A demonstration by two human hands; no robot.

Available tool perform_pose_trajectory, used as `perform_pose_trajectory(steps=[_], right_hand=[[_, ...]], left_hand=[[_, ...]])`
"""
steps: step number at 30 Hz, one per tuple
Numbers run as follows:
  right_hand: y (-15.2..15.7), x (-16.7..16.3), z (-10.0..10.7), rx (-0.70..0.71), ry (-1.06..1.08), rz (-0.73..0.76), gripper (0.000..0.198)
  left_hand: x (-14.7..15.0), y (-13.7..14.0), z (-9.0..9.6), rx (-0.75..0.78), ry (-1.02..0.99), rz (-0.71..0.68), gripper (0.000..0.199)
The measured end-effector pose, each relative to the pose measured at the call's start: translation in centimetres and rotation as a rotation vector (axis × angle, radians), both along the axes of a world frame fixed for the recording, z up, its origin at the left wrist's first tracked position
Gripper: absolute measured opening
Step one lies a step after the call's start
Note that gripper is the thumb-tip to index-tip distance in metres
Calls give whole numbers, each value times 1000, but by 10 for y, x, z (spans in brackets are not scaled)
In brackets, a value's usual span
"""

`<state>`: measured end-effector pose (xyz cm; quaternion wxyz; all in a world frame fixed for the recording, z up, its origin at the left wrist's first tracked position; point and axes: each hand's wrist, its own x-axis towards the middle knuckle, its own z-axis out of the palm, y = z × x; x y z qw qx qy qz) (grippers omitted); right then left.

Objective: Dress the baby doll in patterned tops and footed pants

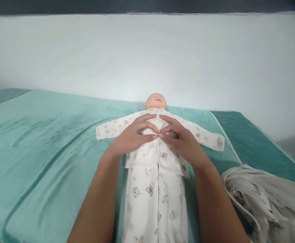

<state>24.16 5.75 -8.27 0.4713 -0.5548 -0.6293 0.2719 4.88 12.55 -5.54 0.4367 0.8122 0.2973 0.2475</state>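
1. A plain pale wall (61,57) rises at the far side, topped by a dark band (147,6); before it spreads a teal cover (48,141), soft and velvety, with one long raised crease on the left. What supports it is hidden.
2. A doll (156,100) lies face up in the middle, head far and legs near, which seems to bring the jacket's front opening within reach of both hands.
3. The jacket (143,156) lies over its chest, sleeves stretched flat to left and right, probably keeping the centre seam unobstructed. Trousers (142,180) run towards the near edge beneath its hem.
4. The left hand (130,135) pinches the jacket at the centre seam between thumb and index finger; the right hand (179,136) mirrors it, the fingertips meeting. This likely holds the two edges together; any fastener there is too small to tell.
5. The doll's head is smooth, rounded and plastic-looking. Jacket and trousers look like thin, matte white cotton, printed with small bears and green shapes.
6. At near right slumps a crumpled whitish bundle (263,199), filmy and partly see-through; its contents are unclear.
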Motion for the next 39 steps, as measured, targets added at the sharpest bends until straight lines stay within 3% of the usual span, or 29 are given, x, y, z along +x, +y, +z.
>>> perform_pose_trajectory(steps=[5,12,27,35,39], right_hand=[[-1,6,-2,-25,19,49,7],[-1,3,1,-50,71,-37,7],[-1,0,3,-48,42,-46,8],[3,-5,-3,8,113,-106,11],[7,-5,-8,86,119,-62,13]], left_hand=[[0,0,1,18,26,-4,14],[1,3,-5,69,45,11,18],[0,5,-6,81,58,2,16],[0,5,-8,87,41,-13,23],[1,6,-9,89,31,-41,26]])
